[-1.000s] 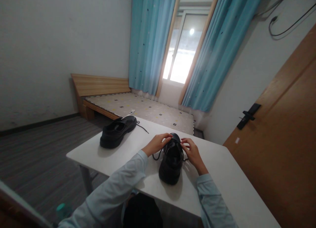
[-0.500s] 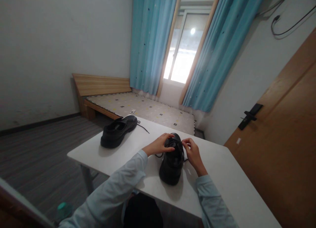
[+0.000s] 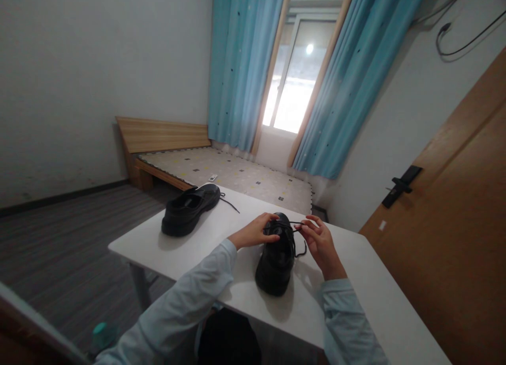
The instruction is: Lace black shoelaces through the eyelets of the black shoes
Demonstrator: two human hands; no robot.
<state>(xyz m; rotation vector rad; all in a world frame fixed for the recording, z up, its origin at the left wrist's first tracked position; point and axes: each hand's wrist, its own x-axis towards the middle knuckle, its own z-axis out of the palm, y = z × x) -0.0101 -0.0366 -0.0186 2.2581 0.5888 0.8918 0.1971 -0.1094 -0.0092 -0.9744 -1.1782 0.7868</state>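
Note:
A black shoe (image 3: 274, 272) stands on the white table (image 3: 190, 257) with its heel toward me. My left hand (image 3: 256, 231) grips the front part of this shoe from the left, thumb and fingers around its upper near the laces. Right of the shoe, my right hand (image 3: 317, 242) pinches a black shoelace (image 3: 296, 223), which stretches out from the shoe's top. Another lace end curls beside the shoe, below my right fingers. A second black shoe (image 3: 184, 217) rests on its own at the table's left part, its lace trailing to the right.
Behind the table is a bed (image 3: 253, 178) with a wooden headboard (image 3: 162, 135) and a small white object on it. Blue curtains (image 3: 245, 64) flank a window. At right stands a wooden door (image 3: 446, 207). A green item (image 3: 101, 333) lies low at left.
My right hand has moved to the right, away from the shoe, and the lace in its fingers is now drawn out sideways. My left hand has stayed in place.

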